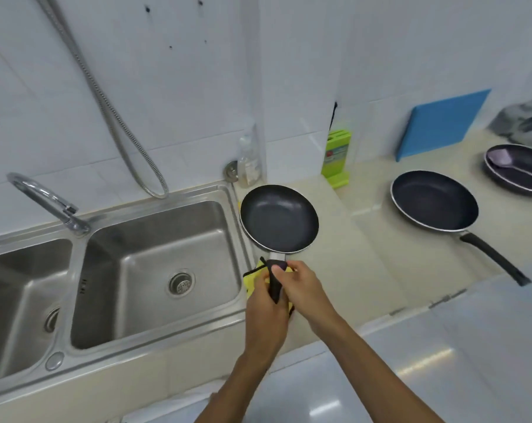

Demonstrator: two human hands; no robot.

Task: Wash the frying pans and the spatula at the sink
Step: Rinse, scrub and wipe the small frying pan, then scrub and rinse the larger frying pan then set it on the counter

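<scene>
At frame centre I see the small frying pan held level over the counter, just right of the sink; my right hand has its fingers closed around the pan's black handle; my left hand grips a yellow sponge against that handle; a larger frying pan rests at right; a third pan holds the spatula at the far right edge.
</scene>
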